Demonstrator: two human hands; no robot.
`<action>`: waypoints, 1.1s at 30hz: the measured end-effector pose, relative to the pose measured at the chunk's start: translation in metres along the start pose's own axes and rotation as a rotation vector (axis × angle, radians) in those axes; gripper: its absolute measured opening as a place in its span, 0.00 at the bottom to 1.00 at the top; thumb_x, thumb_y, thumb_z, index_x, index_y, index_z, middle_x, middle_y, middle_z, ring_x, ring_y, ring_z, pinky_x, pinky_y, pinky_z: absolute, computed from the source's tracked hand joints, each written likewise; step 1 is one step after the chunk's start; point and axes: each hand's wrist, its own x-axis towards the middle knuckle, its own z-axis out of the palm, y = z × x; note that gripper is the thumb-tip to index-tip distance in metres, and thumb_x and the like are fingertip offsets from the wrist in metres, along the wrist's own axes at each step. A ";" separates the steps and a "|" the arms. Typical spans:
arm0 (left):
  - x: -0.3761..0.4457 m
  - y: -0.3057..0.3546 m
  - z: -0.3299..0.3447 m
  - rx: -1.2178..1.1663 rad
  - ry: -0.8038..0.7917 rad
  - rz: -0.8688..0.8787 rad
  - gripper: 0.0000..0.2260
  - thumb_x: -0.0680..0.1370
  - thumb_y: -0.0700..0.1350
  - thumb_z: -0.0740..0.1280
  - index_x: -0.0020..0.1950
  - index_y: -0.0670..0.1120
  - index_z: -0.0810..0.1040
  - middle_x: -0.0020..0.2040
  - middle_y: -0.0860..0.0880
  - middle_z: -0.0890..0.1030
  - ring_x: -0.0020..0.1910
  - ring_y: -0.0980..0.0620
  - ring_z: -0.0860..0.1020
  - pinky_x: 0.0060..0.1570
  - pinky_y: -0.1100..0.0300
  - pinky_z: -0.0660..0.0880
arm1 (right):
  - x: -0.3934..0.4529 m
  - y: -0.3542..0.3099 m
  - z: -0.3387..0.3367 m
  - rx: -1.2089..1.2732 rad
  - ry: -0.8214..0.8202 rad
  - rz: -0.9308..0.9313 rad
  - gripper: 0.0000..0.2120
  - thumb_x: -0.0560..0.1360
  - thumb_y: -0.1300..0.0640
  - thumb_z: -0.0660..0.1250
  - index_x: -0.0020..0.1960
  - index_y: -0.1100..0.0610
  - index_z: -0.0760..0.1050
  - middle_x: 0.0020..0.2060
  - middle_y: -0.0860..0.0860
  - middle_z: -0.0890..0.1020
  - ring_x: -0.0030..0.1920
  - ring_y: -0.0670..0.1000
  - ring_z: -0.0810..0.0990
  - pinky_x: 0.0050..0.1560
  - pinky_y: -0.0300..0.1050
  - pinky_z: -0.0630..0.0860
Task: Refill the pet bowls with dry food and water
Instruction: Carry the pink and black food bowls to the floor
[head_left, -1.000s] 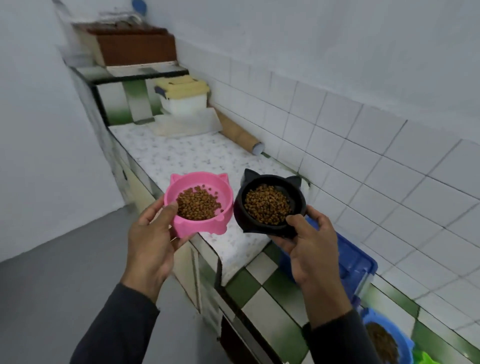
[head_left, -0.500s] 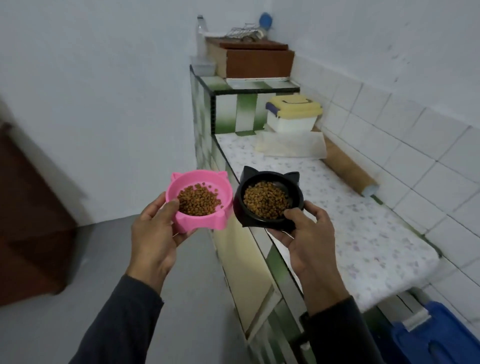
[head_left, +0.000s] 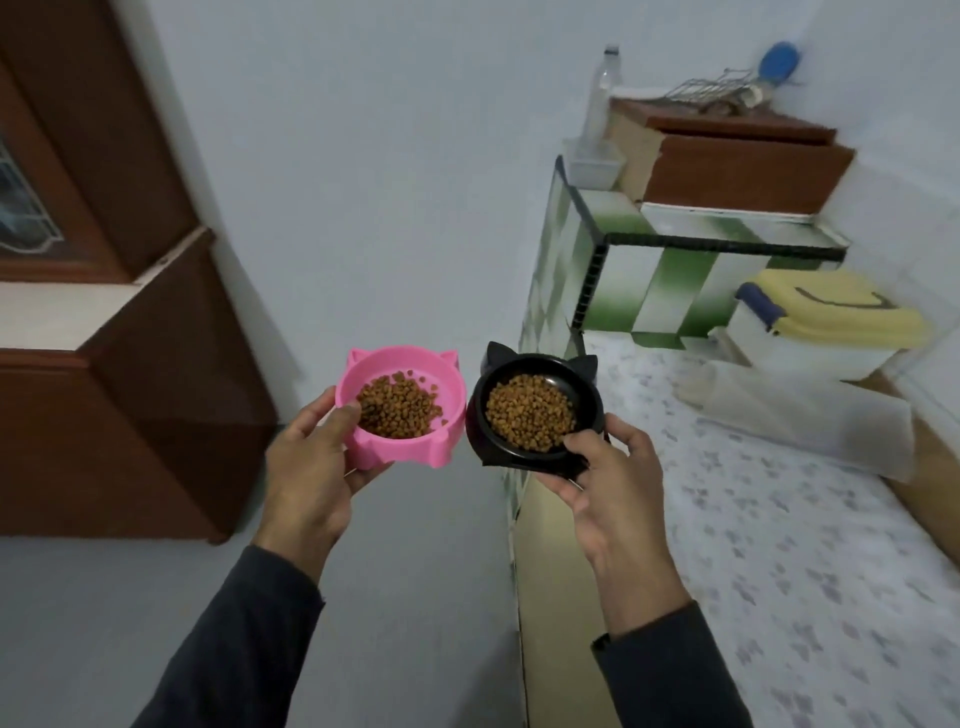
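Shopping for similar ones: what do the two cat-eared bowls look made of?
Pink bowl: probably moulded plastic, matte, with uniform colour and crisp moulded ears. Black bowl: glossier, with highlights on its rim; likely plastic or melamine, though glazed ceramic can't be excluded. Both hold dry brown kibble.

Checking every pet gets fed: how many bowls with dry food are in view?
2. The pink bowl is in the left hand; the black bowl is in the right hand. Others may be out of frame.
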 end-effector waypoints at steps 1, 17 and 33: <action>0.012 0.002 0.005 -0.009 0.010 0.007 0.12 0.82 0.42 0.69 0.64 0.51 0.84 0.57 0.48 0.86 0.54 0.42 0.85 0.41 0.50 0.84 | 0.014 -0.001 0.009 0.001 -0.016 0.009 0.26 0.73 0.72 0.68 0.67 0.54 0.71 0.66 0.59 0.75 0.59 0.61 0.81 0.47 0.63 0.83; 0.216 -0.002 0.053 -0.060 0.064 -0.067 0.14 0.82 0.41 0.68 0.67 0.52 0.82 0.59 0.48 0.86 0.53 0.44 0.86 0.43 0.51 0.83 | 0.222 0.031 0.127 -0.036 -0.035 0.155 0.26 0.72 0.75 0.67 0.61 0.49 0.73 0.62 0.58 0.78 0.58 0.62 0.81 0.44 0.61 0.84; 0.436 -0.019 0.081 -0.015 0.037 -0.176 0.21 0.82 0.39 0.67 0.73 0.53 0.76 0.59 0.47 0.86 0.54 0.45 0.84 0.39 0.56 0.81 | 0.398 0.097 0.231 -0.031 0.152 0.202 0.22 0.74 0.74 0.65 0.59 0.50 0.77 0.62 0.58 0.79 0.60 0.62 0.80 0.41 0.51 0.83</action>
